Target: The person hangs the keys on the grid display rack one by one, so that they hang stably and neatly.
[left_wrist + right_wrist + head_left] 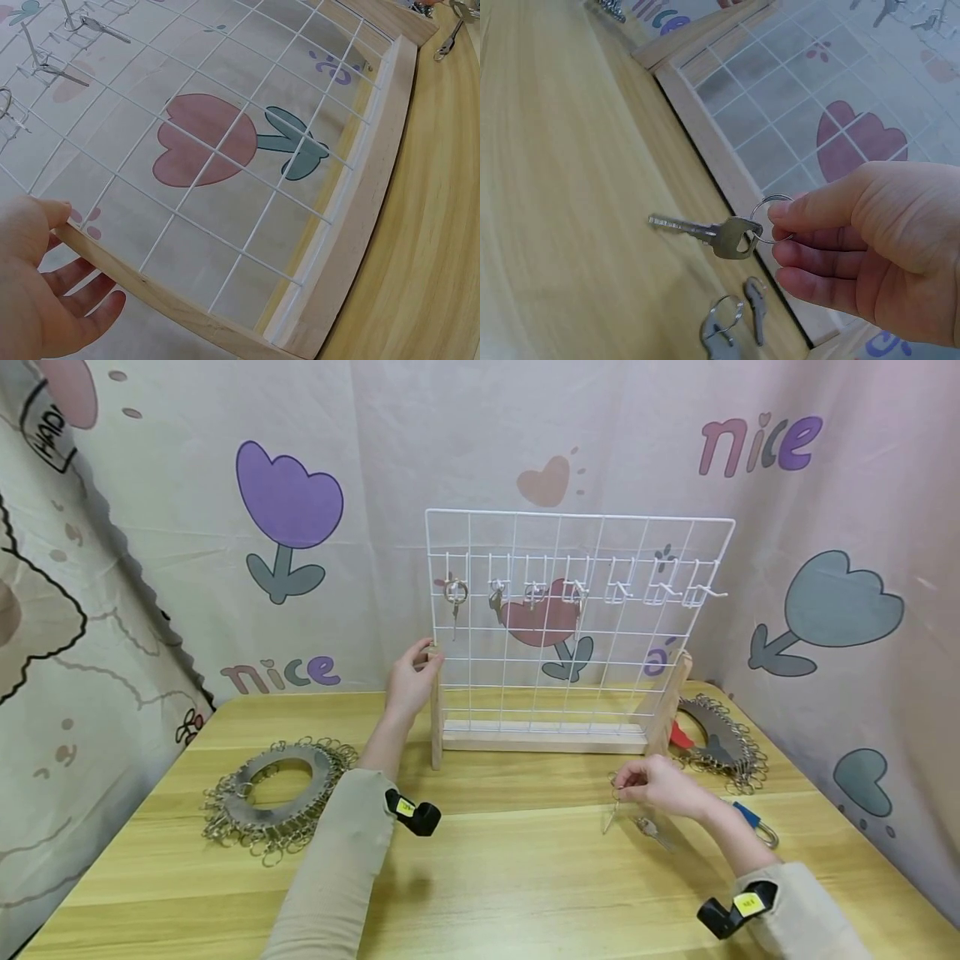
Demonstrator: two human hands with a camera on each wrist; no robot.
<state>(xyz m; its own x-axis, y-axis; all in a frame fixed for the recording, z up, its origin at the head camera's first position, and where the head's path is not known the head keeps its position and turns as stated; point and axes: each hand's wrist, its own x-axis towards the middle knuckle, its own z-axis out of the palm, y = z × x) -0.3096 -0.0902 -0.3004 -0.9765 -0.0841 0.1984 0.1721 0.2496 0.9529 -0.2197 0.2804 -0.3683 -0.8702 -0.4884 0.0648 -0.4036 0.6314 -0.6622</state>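
Observation:
My right hand (660, 787) is just above the table, its thumb and fingertips pinching a thin metal key ring (752, 214). From that ring a silver key (735, 238) hangs with its blade away from the palm. Below it, more keys (756, 311) lie on the wood. My left hand (408, 683) grips the left wooden post (161, 289) of a white wire grid rack (543, 742), thumb on the near side and fingers behind. Along the rack's row of hooks, several left ones carry ringed keys (455, 592); hooks farther right (662, 591) hold nothing.
On the left of the table (480, 877) lies a flat grey ring-shaped plate (240, 802) edged with many small rings. A similar plate (723, 735) sits behind the rack's right post, beside something red (679, 735). Near my right wrist is a blue item (746, 814) with a metal loop.

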